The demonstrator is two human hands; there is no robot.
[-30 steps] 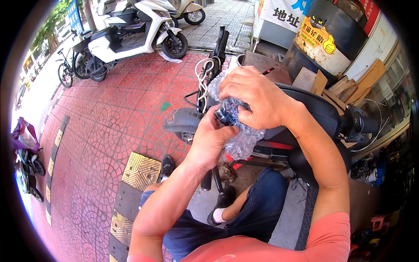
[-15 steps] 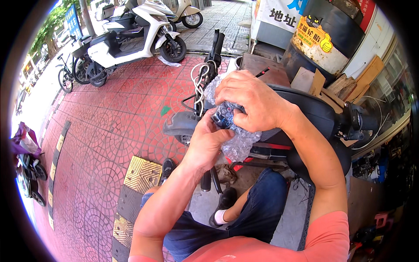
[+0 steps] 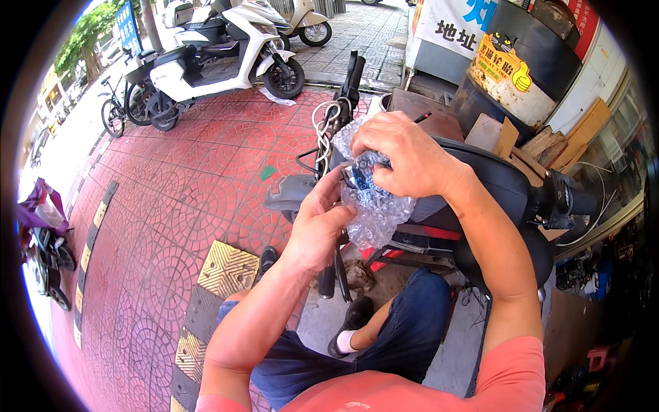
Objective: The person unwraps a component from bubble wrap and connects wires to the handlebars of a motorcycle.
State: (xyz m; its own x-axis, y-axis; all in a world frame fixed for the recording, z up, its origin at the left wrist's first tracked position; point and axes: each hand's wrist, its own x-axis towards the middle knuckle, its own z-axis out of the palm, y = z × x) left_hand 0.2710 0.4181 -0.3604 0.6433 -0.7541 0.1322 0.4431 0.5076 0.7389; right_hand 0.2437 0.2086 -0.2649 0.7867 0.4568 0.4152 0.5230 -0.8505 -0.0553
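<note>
Clear bubble wrap (image 3: 381,218) is bunched between my two hands, in front of the scooter. Inside it shows a small dark device (image 3: 355,178) with blue marks on its face, partly covered by wrap and fingers. From above, my right hand (image 3: 410,156) is closed on the wrap, its fingers curled over the top and the thumb pressing near the device. My left hand (image 3: 317,230) grips the lower left side, its index finger at the device's edge and its thumb on the wrap. The device's far side is hidden.
Just beyond my hands stands a black scooter (image 3: 491,175) with pale cable (image 3: 324,130) looped at its handlebar. Wood scraps (image 3: 542,147) and a large drum (image 3: 511,82) sit at the right. A white scooter (image 3: 206,69) is parked far left, and a yellow-black ramp (image 3: 226,269) lies near my foot.
My left fingers have loosened and shifted slightly down and left, uncovering more of the wrap. My right hand keeps its grip. The whole view has shifted a little.
</note>
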